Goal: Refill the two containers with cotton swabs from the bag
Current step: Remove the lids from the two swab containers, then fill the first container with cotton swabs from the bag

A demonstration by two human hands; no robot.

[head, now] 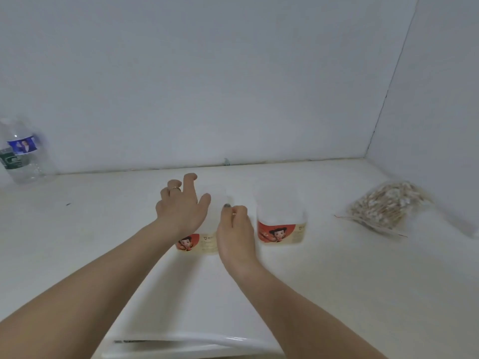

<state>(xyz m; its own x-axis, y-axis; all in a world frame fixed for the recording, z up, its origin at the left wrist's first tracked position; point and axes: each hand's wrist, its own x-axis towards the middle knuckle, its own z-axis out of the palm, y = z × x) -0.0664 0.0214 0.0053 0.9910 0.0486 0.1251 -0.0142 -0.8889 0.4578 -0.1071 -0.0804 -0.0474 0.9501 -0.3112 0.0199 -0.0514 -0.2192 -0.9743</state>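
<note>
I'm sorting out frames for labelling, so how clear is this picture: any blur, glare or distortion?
Head view: soft, even light with weak shadows; the whole frame is slightly soft, the right hand smeared most; the translucent left container and right container fade into the white table; a glare streak lies at the bottom edge; wide-angle bending curves the wall corner.

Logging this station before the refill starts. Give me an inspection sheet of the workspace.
Surface: white table, a small dark speck at far left.
Job's things: two labelled translucent containers, left container behind the hands, right container apart; bag of cotton swabs lying at right.
Clutter: plastic water bottle at far left.
Hands: left hand fingers spread over the left container; right hand curled at its rim, grip unclear.
Cables: nothing seen.
Surroundings: plain white walls.
</note>
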